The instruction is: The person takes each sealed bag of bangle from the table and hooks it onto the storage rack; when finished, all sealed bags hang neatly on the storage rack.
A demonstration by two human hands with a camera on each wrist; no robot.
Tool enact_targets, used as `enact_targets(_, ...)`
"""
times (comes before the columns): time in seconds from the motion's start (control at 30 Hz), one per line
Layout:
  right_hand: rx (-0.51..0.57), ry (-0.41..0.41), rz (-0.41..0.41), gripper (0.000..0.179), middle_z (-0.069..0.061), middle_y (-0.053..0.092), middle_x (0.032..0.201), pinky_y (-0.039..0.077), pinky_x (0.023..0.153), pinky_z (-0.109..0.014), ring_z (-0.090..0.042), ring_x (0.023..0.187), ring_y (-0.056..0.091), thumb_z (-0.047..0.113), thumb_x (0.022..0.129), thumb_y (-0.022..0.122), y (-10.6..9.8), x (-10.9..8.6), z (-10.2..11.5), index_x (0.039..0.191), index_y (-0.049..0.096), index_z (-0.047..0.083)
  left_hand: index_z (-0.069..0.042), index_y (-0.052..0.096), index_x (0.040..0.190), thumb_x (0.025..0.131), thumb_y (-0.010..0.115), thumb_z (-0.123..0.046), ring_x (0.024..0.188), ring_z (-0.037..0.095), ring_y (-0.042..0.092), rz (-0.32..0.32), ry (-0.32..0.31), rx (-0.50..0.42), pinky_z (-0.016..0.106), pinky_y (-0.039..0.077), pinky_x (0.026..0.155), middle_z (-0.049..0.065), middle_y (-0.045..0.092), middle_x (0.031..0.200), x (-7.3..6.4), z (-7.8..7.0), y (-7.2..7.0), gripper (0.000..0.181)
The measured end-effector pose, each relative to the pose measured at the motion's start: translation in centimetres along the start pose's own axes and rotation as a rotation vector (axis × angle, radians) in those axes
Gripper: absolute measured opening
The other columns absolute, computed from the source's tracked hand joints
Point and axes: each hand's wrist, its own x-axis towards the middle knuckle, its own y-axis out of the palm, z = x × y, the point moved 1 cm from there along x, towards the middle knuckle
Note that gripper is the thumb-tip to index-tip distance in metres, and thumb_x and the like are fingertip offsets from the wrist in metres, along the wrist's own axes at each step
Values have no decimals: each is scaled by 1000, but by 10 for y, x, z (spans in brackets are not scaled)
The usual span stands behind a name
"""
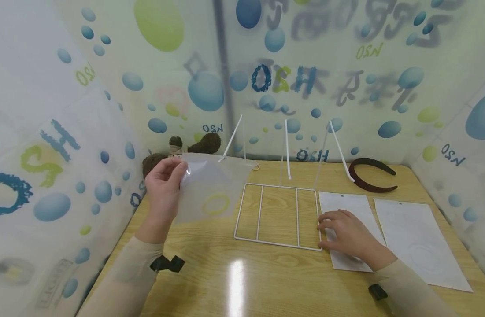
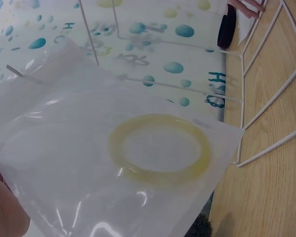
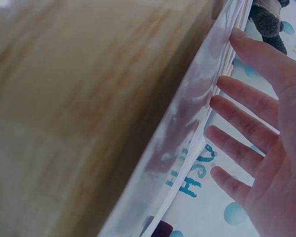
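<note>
In the head view my left hand [image 1: 163, 187] pinches the left edge of a translucent plastic bag [image 1: 198, 180] between thumb and fingers. A yellow ring [image 2: 160, 148] shows through the bag, low on its right side. The bag overlaps the left prong [image 1: 232, 136] of a white wire display rack [image 1: 278, 244]; the prong's tip shows in front of the film. Whether it passes through a hole, I cannot tell. My right hand [image 1: 351, 237] rests by the right end of the rack's base, fingers spread and loosely bent, fingertips at the wire. It lies over a white sheet-like packet [image 1: 355, 204].
Another white packet [image 1: 420, 237] lies at the right of the wooden table [image 1: 194, 273]. A dark brown headband [image 1: 371, 187] lies behind the packets. A brown plush toy [image 1: 208, 143] sits back left, partly behind my left hand and the bag. Patterned curtains [image 1: 206, 92] surround the table.
</note>
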Motion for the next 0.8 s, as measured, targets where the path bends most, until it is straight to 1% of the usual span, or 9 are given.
enact_targets(0.17,4,2,5,43,-3,72,123,45,109,-60,-29,120,65,50,76,88,0,0,0,103,82,17,-3,73,100,96,74,-11,78,12,59,1,-2,10,17,55,68,-1,68,90,1,2,3,9)
enact_targets(0.23,2,6,10,43,-3,72,123,45,109,-60,-29,120,64,50,76,88,-1,1,0,103,82,17,-5,73,101,96,73,-11,79,12,60,7,2,13,17,56,71,-1,68,91,2,4,5,8)
enact_targets(0.33,2,10,14,42,-3,72,123,46,109,-60,-29,120,64,50,76,88,-1,1,1,103,82,18,-3,72,102,97,72,-11,79,12,61,13,15,12,17,57,73,-2,68,91,3,8,6,10)
enact_targets(0.5,6,10,11,42,-3,72,123,46,109,-60,-29,121,64,48,76,89,-2,0,2,103,82,17,3,70,102,96,73,-11,78,10,59,16,36,2,17,53,69,-3,68,90,5,17,6,16)
enact_targets(0.67,10,12,13,42,-3,72,123,46,108,-60,-29,121,64,48,76,89,-3,0,3,103,81,18,5,69,103,97,72,-11,78,11,59,35,56,9,17,54,71,-2,67,92,5,22,6,18)
enact_targets(0.8,10,14,10,42,-3,72,123,46,108,-60,-29,120,65,48,75,89,-3,0,3,103,81,18,4,69,103,97,73,-13,78,11,60,40,68,29,18,56,72,-2,67,92,6,24,7,18)
